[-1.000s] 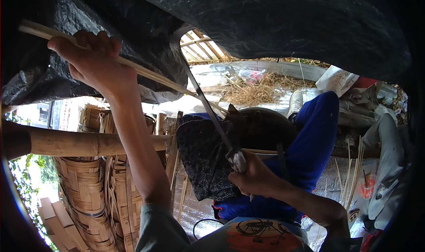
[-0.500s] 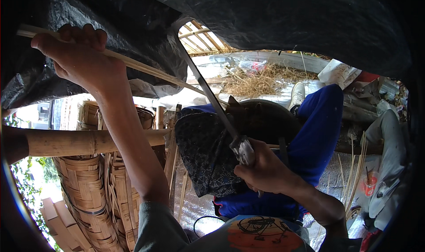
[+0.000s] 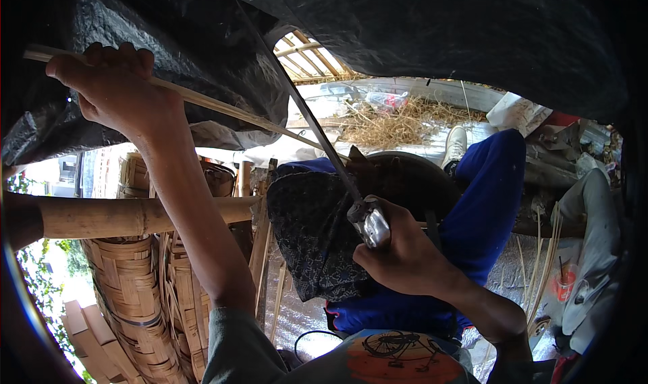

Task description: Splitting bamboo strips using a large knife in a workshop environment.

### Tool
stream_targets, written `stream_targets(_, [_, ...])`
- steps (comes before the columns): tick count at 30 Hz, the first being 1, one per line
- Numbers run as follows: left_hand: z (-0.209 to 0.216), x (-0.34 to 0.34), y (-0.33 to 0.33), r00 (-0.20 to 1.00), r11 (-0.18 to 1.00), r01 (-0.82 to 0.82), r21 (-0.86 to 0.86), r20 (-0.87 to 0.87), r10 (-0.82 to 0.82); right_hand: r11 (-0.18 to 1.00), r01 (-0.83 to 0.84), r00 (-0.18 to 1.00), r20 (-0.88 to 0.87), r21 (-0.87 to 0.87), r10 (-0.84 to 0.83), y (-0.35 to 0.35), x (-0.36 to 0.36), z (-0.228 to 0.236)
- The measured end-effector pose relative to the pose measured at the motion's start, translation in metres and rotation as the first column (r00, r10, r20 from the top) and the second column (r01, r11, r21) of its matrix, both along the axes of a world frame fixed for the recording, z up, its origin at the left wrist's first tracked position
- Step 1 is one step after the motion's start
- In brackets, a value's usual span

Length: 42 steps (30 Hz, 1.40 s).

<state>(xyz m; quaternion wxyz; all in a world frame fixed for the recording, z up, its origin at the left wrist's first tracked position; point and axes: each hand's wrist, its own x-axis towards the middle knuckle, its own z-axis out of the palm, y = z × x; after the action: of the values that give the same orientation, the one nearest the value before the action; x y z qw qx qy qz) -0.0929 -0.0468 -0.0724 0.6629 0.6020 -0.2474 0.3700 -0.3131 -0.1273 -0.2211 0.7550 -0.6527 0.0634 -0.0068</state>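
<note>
My left hand, upper left, is closed around a long pale bamboo strip, which slants down toward my lap. My right hand grips the handle of a long, narrow-bladed knife. Its blade points up and to the left and crosses the strip near the strip's lower end; I cannot tell whether they touch. Beneath the knife a dark patterned cloth covers my left thigh. The strip's far end is hard to make out beside the cloth.
A thick bamboo pole runs across the left, before stacked woven bamboo baskets. Black plastic sheeting hangs overhead. Straw-like shavings lie ahead. To the right are thin upright strips, a red cup and another person's leg.
The knife has shifted slightly, its blade reaching further up and left, its handle turned a little. My left hand has moved slightly left with the strip.
</note>
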Motion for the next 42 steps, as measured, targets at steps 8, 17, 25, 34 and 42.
stream_targets(8, [-0.004,0.007,-0.002,1.000,0.999,-0.017,-0.037,0.001,0.017,0.954,-0.143,0.902,-0.361,0.265,0.236,0.024,-0.005,-0.049])
stream_targets(17, [0.000,0.016,-0.005,0.999,0.996,-0.038,-0.078,-0.007,0.037,0.994,0.011,0.997,-0.071,0.105,-0.004,0.019,0.003,-0.037])
stream_targets(25, [0.000,0.022,0.003,0.996,0.994,-0.088,-0.068,-0.016,0.087,0.993,-0.017,0.998,-0.054,-0.116,0.011,0.010,0.010,-0.042])
stream_targets(34, [-0.002,0.026,-0.008,0.999,0.998,-0.038,-0.059,-0.021,0.037,0.981,-0.088,0.938,-0.345,-0.174,0.023,0.030,-0.006,-0.120])
stream_targets(42, [-0.002,0.029,0.005,0.996,0.992,-0.088,-0.092,-0.043,0.084,0.979,0.052,0.999,0.023,-0.199,-0.049,0.002,0.026,-0.028])
